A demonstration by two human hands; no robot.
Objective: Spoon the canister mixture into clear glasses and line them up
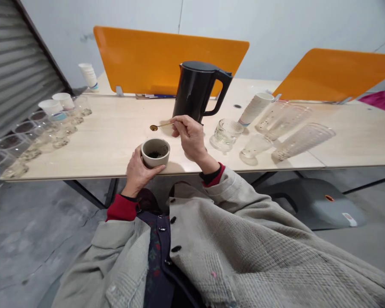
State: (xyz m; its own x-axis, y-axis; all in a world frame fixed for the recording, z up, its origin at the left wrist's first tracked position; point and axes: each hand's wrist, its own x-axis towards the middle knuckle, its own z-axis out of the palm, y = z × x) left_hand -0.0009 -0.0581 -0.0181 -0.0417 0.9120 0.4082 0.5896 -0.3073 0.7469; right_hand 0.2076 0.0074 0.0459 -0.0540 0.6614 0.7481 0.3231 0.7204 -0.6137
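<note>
The left hand (140, 169) is closed around the side of a grey cup (155, 161) holding dark matter, near the front edge of the table (122, 128). The right hand (190, 136) pinches a small spoon (154, 128), bowl apart from the cup's rim. Beyond stands a black kettle (193, 92), then an orange panel (137, 60).

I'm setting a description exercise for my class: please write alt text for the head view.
A person's left hand holds a grey cup with dark contents, while the right hand holds a small spoon near it, at a pale table. A black kettle stands beyond; glasses and paper cups stand on both sides, with orange panels behind.
</note>
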